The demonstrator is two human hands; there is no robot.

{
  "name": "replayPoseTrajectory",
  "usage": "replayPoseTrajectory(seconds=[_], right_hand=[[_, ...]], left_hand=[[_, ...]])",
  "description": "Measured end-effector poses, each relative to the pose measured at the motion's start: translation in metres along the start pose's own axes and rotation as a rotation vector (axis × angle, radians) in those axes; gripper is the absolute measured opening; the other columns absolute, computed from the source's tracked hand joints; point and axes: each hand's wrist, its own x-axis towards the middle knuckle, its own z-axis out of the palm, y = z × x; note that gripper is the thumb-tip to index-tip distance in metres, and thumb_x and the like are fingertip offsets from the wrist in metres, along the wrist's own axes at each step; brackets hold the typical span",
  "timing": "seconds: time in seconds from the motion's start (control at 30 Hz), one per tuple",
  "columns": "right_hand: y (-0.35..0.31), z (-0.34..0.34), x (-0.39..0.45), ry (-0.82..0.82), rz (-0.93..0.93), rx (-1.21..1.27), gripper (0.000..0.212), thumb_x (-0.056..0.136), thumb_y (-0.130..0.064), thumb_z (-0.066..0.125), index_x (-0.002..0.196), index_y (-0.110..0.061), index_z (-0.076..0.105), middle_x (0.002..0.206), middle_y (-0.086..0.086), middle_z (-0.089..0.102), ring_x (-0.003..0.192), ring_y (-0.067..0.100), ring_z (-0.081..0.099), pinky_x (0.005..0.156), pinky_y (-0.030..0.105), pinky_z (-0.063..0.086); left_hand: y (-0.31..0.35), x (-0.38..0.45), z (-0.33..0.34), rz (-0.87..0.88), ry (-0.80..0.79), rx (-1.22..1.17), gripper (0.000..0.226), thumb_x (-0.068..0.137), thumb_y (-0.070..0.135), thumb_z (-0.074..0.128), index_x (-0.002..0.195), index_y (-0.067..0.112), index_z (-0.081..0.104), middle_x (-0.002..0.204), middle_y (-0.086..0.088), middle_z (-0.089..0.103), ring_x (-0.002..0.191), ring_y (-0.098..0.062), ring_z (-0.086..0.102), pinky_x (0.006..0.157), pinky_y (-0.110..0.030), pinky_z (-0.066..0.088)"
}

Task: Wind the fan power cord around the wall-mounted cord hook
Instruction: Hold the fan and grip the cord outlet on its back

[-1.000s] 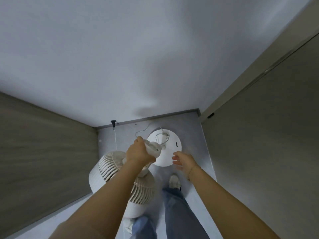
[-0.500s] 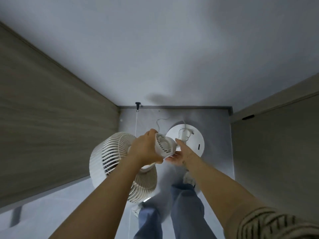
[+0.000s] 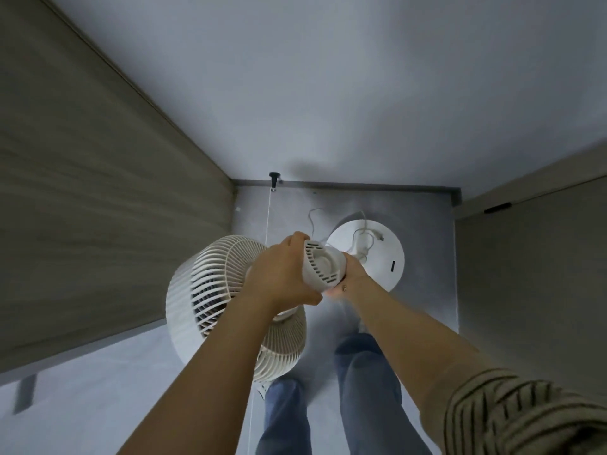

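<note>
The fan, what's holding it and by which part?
Both hands: left hand grips the fan at its rear motor housing; right hand holds the housing's other side.

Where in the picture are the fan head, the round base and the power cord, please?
fan head (image 3: 210, 290), head view, on the left side of its ribbed grille.
base (image 3: 387, 257), head view, on the bare right part of the white disc.
cord (image 3: 359, 239), head view, on a loop lying on the base.
</note>
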Motion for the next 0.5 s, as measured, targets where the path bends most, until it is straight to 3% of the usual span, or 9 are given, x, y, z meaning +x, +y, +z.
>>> replayPoseTrajectory(seconds=[0.07,0.17,0.23,0.33,0.4,0.5], right_hand=[[0.014,0.001,-0.014,0.014,-0.034,0.003,0.023,0.096,-0.024,0.045,0.088,-0.004,0.052,0.082,0.015,0.056,0.075,0.024,0.052,0.07,0.03,0.045],[0.042,-0.003,-0.031,0.026,-0.156,-0.042,0.025,0.099,-0.016,0.036,0.08,-0.009,0.05,0.08,0.008,0.052,0.07,0.018,0.051,0.053,0.026,0.051],[0.065,-0.001,-0.037,0.013,-0.202,-0.058,0.026,0.1,-0.014,0.031,0.082,-0.012,0.05,0.084,0.006,0.052,0.072,0.017,0.053,0.056,0.029,0.051],[0.097,0.006,-0.048,0.052,-0.12,0.029,0.022,0.095,-0.023,0.043,0.087,-0.007,0.055,0.093,0.011,0.058,0.077,0.025,0.056,0.064,0.038,0.048],[0.118,0.015,-0.064,0.067,-0.001,0.108,0.027,0.089,-0.028,0.056,0.09,-0.001,0.059,0.093,0.014,0.064,0.078,0.029,0.059,0.057,0.039,0.053],[0.146,0.036,-0.09,0.041,-0.049,0.139,0.029,0.092,-0.027,0.054,0.095,0.001,0.059,0.08,0.017,0.067,0.078,0.03,0.059,0.049,0.035,0.057]], left_hand=[[-0.005,-0.015,0.007,0.015,0.02,0.006,0.077,0.051,0.044,0.079,0.117,0.028,0.041,0.104,0.01,0.056,0.084,-0.011,0.054,0.065,-0.024,0.041],[-0.015,-0.048,0.016,0.034,0.054,-0.03,0.072,0.051,0.045,0.076,0.113,0.032,0.041,0.103,0.013,0.056,0.086,-0.009,0.055,0.069,-0.027,0.047],[-0.026,-0.073,0.014,0.057,0.077,-0.084,0.069,0.05,0.043,0.074,0.111,0.033,0.043,0.102,0.014,0.055,0.087,-0.009,0.054,0.07,-0.026,0.045],[-0.044,-0.112,-0.005,0.11,0.086,-0.133,0.068,0.047,0.045,0.072,0.109,0.035,0.044,0.1,0.016,0.054,0.088,-0.009,0.055,0.071,-0.029,0.049],[-0.053,-0.134,-0.022,0.158,0.07,-0.124,0.07,0.046,0.045,0.073,0.108,0.034,0.043,0.1,0.016,0.054,0.088,-0.01,0.056,0.072,-0.034,0.051],[-0.063,-0.166,-0.051,0.199,0.039,-0.104,0.073,0.048,0.04,0.078,0.112,0.033,0.043,0.101,0.015,0.054,0.087,-0.01,0.056,0.074,-0.035,0.052]])
